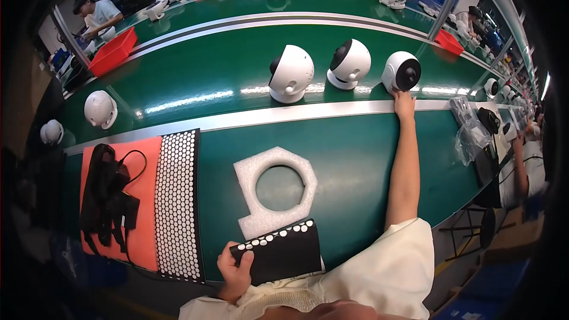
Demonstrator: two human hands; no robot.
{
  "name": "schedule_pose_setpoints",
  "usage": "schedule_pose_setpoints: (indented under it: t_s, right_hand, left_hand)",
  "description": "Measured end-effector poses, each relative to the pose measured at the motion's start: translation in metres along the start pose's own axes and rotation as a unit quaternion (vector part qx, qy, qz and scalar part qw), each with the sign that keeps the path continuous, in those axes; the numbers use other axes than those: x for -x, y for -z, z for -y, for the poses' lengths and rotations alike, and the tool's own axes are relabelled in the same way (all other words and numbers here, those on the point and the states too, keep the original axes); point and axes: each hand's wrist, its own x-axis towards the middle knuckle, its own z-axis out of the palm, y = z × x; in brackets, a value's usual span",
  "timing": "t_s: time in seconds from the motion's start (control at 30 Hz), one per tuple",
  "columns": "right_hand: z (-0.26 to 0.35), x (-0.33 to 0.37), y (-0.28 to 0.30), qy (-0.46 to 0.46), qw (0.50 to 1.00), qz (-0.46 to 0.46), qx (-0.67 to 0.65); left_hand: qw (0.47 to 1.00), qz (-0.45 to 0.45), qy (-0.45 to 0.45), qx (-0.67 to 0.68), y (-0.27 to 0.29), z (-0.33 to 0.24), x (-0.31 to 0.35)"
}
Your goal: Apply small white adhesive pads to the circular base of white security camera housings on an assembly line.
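Observation:
In my left hand (235, 266), gripped between thumb and fingers, is a black sheet (284, 255) with a row of white round stickers along its upper edge. My right arm stretches far forward. The right hand (405, 105) has its fingers at the base of a white round security camera (397, 71) with a black lens face; part of the fingers is hidden. Two more white cameras, a middle one (349, 64) and a larger-looking one (291, 74), stand to its left on the green belt. A white foam ring (277, 186) lies on the bench beyond the black sheet.
An orange mat (148, 189) at left carries black power adapters with cables (109, 195) and a sheet of white round stickers (178, 207). Two cameras stand at the belt's left. Clear plastic bags (470, 130) lie at right. Red bins (112, 52) and co-workers are across the belt.

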Motion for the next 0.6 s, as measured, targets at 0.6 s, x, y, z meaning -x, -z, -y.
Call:
schedule_pose_setpoints:
  t_s: [0.6]
  right_hand:
    - [0.218, 0.09, 0.016, 0.381, 0.921, 0.058, -0.05]
  left_hand:
    - [1.0, 0.022, -0.014, 0.017, 0.001, -0.004, -0.001]
